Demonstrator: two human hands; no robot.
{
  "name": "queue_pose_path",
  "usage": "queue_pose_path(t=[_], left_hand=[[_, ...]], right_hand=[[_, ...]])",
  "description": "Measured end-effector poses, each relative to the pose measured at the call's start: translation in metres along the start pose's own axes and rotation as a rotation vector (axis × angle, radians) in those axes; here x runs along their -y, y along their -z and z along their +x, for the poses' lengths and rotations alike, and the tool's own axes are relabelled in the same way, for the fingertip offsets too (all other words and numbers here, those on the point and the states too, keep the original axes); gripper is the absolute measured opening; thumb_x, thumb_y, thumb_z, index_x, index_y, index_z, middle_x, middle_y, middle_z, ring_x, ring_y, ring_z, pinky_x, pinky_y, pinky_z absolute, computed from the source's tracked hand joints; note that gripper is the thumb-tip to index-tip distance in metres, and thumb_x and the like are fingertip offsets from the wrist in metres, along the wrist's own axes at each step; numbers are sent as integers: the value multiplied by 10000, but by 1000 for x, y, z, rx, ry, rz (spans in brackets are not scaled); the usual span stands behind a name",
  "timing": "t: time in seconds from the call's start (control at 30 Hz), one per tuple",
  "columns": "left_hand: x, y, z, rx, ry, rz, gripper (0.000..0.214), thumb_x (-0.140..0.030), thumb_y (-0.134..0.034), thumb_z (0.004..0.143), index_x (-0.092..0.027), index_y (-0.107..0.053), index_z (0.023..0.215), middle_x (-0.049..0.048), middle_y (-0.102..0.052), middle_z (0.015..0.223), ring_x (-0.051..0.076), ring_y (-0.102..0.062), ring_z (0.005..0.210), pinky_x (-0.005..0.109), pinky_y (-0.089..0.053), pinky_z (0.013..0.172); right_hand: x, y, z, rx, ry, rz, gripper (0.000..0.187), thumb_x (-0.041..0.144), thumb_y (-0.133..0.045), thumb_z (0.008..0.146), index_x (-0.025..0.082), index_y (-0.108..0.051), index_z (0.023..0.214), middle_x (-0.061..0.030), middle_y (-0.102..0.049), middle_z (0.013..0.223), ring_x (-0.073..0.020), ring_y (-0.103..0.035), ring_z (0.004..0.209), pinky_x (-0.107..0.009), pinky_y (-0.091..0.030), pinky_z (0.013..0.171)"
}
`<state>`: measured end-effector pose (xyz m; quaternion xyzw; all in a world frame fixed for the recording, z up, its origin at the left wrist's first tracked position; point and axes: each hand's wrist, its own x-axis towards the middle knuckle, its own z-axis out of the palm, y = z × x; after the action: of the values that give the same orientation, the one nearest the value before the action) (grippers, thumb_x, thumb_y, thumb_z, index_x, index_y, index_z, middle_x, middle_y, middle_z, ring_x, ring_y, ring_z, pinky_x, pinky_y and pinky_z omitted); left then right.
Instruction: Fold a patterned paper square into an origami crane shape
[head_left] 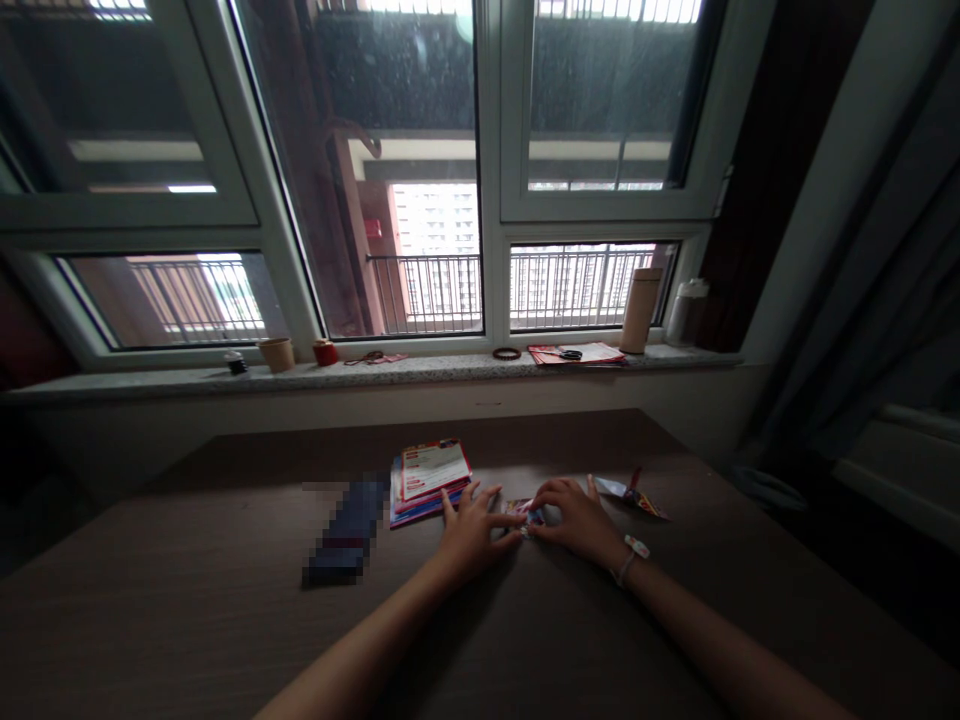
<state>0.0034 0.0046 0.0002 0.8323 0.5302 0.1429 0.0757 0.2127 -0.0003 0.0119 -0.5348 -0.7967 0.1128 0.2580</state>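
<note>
A small colourful piece of printed paper (519,507) lies on the table between my hands, partly covered by fingers. My left hand (472,532) has its fingers spread, with index finger and thumb touching the paper's left side. My right hand (576,515), with a bracelet at the wrist, curls its fingers closed on the paper's right side. Left of my hands is a stack of printed sheets (435,472), a red-bordered one on top. Just beyond my right hand lies a folded colourful paper piece (636,494) with a red tip standing up.
A pixelated dark object (346,530) lies on the brown table (187,600) at the left. On the windowsill (442,369) stand a paper cup (277,353), a red spool (325,352), scissors (570,355) on red papers, a tan bottle (641,312) and a white bottle (685,314).
</note>
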Motion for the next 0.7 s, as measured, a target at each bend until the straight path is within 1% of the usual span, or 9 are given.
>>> queue_pose_path(t=[0.1, 0.23, 0.33, 0.43, 0.53, 0.63, 0.7], left_hand=[[0, 0, 0, 2, 3, -4, 271, -552, -600, 817, -537, -639, 1084, -38, -425, 1450, 369, -225, 1384, 753, 52, 1014], [0, 0, 0, 5, 3, -6, 292, -547, -609, 813, -515, -641, 1101, -32, -421, 1449, 371, -228, 1378, 750, 47, 1018], [1, -1, -1, -37, -9, 0, 320, -536, -630, 801, -507, -632, 1120, -17, -435, 1432, 364, -246, 1366, 753, 37, 1016], [2, -1, -1, -63, -5, -13, 346, -537, -648, 783, -492, -631, 1126, -7, -454, 1405, 360, -267, 1352, 755, 9, 1018], [2, -1, -2, -64, 3, -32, 346, -534, -654, 777, -484, -636, 1119, -7, -460, 1394, 360, -274, 1347, 753, 3, 1017], [1, 0, -2, -67, 8, -42, 342, -531, -661, 772, -484, -641, 1109, -4, -462, 1390, 358, -274, 1347, 751, 7, 1017], [1, 0, -2, -72, 8, -44, 339, -533, -665, 768, -484, -644, 1102, -1, -466, 1385, 355, -271, 1349, 747, 13, 1019]], right_hand=[[0, 1, -1, 18, -3, 0, 272, 497, -684, 735, 318, -699, 939, -15, -647, 1080, -276, -510, 1118, -706, -8, 1043], [1, 2, -5, 5, 14, -6, 290, 519, -689, 731, 333, -686, 953, 4, -644, 1078, -272, -511, 1124, -696, -32, 1055], [-1, 1, -6, -2, 25, 2, 264, 518, -652, 770, 349, -678, 972, 7, -635, 1098, -269, -507, 1138, -687, -43, 1064], [-2, -2, -5, -2, 10, 50, 207, 491, -606, 823, 353, -687, 954, -2, -634, 1092, -265, -509, 1134, -676, -28, 1070], [-2, -4, -4, -13, -4, 64, 181, 444, -576, 857, 332, -695, 934, -12, -634, 1069, -251, -515, 1113, -650, -13, 1082], [-1, -6, -4, -23, 2, 27, 190, 434, -581, 850, 306, -692, 936, -22, -634, 1063, -243, -518, 1093, -630, -24, 1090], [-1, -6, -4, -26, 15, 9, 198, 447, -595, 835, 304, -686, 938, -17, -633, 1062, -244, -517, 1094, -637, -35, 1085]])
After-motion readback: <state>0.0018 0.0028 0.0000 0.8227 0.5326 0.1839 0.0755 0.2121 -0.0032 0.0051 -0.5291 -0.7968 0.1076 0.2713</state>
